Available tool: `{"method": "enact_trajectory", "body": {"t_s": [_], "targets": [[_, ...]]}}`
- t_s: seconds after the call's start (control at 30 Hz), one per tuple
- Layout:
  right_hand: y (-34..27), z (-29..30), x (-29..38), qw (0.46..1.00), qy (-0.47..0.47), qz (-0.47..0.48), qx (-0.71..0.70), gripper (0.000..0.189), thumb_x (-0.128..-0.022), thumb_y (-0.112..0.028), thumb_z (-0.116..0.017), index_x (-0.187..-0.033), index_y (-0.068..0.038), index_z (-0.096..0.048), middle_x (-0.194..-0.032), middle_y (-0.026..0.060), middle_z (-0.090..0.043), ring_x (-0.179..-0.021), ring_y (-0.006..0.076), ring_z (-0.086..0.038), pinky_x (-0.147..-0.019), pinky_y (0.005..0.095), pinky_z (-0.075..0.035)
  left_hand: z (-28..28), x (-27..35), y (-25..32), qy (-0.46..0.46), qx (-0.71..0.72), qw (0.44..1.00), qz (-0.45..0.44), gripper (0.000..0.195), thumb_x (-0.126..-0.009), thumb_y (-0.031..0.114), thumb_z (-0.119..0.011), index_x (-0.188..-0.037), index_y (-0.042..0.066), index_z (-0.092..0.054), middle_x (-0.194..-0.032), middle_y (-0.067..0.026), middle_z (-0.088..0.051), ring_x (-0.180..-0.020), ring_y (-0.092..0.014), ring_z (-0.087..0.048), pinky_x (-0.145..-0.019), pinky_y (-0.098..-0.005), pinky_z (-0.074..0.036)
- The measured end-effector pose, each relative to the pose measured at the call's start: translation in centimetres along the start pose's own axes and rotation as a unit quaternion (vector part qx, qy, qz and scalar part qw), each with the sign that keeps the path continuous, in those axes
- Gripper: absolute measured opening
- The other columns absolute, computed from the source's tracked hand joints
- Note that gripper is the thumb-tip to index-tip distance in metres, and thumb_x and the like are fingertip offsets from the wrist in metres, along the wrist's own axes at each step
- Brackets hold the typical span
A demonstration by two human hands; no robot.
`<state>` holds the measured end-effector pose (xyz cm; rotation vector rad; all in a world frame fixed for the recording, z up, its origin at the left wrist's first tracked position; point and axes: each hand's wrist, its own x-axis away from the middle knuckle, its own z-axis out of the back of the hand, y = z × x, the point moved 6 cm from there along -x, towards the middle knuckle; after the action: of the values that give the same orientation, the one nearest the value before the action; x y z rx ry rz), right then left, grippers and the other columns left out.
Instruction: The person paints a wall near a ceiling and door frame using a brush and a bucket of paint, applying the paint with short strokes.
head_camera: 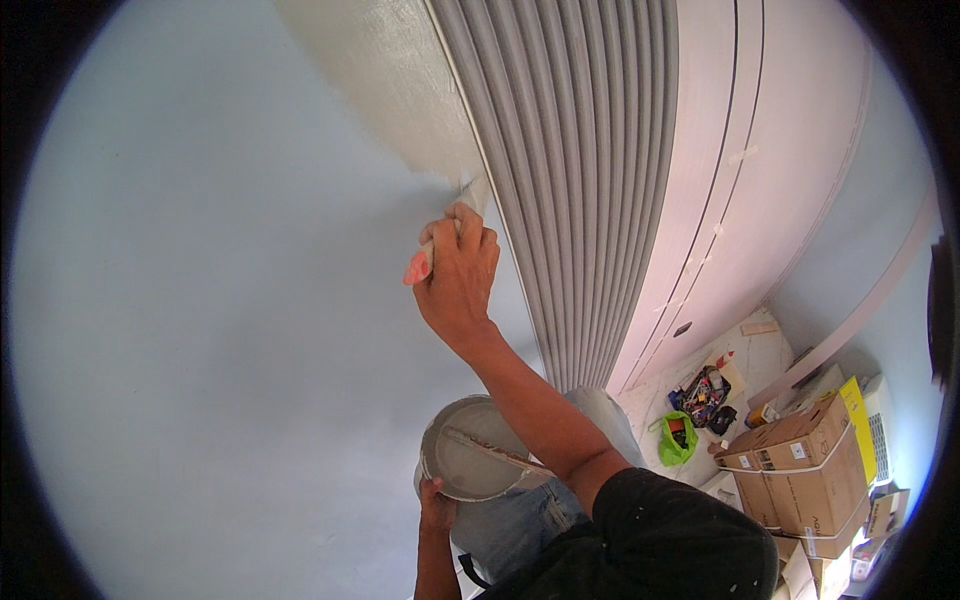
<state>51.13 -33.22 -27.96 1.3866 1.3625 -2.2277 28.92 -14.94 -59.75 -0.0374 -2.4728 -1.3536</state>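
Observation:
My right hand (pixel 459 274) grips a paintbrush (pixel 474 196) whose handle ends in a red tip. Its bristles touch the pale blue wall (pixel 225 300) close to the edge of a grey fluted panel (pixel 574 187). Above the brush, a wet greyish-beige coat (pixel 405 90) covers part of the wall beside that panel. Lower down, my left hand (pixel 437 501) holds the rim of a round bucket (pixel 429 442) against my jeans. Grey-beige paint (pixel 469 469) fills part of the bucket, and a coated stick (pixel 491 448) lies across it.
Pink-white panelling (pixel 705 187) with tape strips runs right of the fluted panel. On the marble-look floor stand a crate of tools (pixel 701 394), a green bag (pixel 677 442) and strapped cardboard boxes (pixel 802 472). A yellow sheet (pixel 859 427) leans behind the boxes.

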Motion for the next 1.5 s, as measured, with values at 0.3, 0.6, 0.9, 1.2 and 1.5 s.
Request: {"method": "enact_trajectory", "body": {"t_s": [0.3, 0.6, 0.9, 1.2, 1.5], "targets": [[0.3, 0.1, 0.4, 1.0, -0.004, -0.001, 0.006, 0.038, -0.066, 0.003, -0.073, -0.097, -0.009, -0.055, -0.124, 0.0152, -0.045, -0.098, 0.0294, -0.044, -0.081, 0.0411, -0.035, 0.0, 0.1, 0.0, -0.018, -0.005, 1.0, -0.012, 0.072, -0.076, 0.033, -0.067, -0.138, 0.004, -0.046, -0.135, -0.0107, -0.055, -0.125, -0.029, -0.052, -0.105, -0.0457, -0.04], [1.0, 0.0, 1.3, 1.0, -0.007, 0.006, 0.004, 0.052, -0.058, 0.005, -0.079, -0.103, -0.01, -0.056, -0.128, 0.0153, -0.045, -0.101, 0.0327, -0.046, -0.08, 0.0432, -0.036, -0.8, 0.4, 0.7, 0.008, -0.015, 1.0, -0.007, 0.076, -0.073, 0.035, -0.069, -0.139, 0.003, -0.045, -0.135, -0.0103, -0.055, -0.124, -0.029, -0.052, -0.104, -0.0452, -0.041], [1.2, 0.0, 1.8, 1.0, -0.019, -0.005, 0.01, 0.039, -0.064, 0.005, -0.073, -0.096, -0.009, -0.055, -0.124, 0.0144, -0.046, -0.097, 0.0298, -0.045, -0.08, 0.0413, -0.034, 0.0, 0.1, 0.1, -0.01, 0.008, 1.0, -0.007, 0.077, -0.074, 0.035, -0.069, -0.14, 0.003, -0.044, -0.136, -0.0113, -0.054, -0.126, -0.03, -0.051, -0.106, -0.0448, -0.041], [2.2, -0.1, 3.2, 1.0, -0.029, 0.004, 0.001, 0.037, -0.066, 0.004, -0.071, -0.096, -0.008, -0.054, -0.123, 0.015, -0.047, -0.096, 0.0306, -0.046, -0.081, 0.0413, -0.034, -0.9, 0.4, 0.4, -0.002, 0.013, 1.0, 0.014, 0.081, -0.073, 0.034, -0.07, -0.142, 0.003, -0.041, -0.138, -0.0121, -0.051, -0.127, -0.03, -0.049, -0.106, -0.0462, -0.039], [3.9, 3.2, 6.1, 0.989, -0.053, 0.074, -0.118, 0.039, -0.069, 0.005, -0.07, -0.105, -0.009, -0.064, -0.129, 0.0212, -0.051, -0.107, 0.0379, -0.056, -0.09, 0.0466, -0.048, 2.3, -0.8, -1.7, 0.005, 0.02, 1.0, 0.013, 0.087, -0.071, 0.032, -0.072, -0.145, 0.005, -0.037, -0.14, -0.0117, -0.049, -0.127, -0.03, -0.049, -0.105, -0.0451, -0.04]]}}
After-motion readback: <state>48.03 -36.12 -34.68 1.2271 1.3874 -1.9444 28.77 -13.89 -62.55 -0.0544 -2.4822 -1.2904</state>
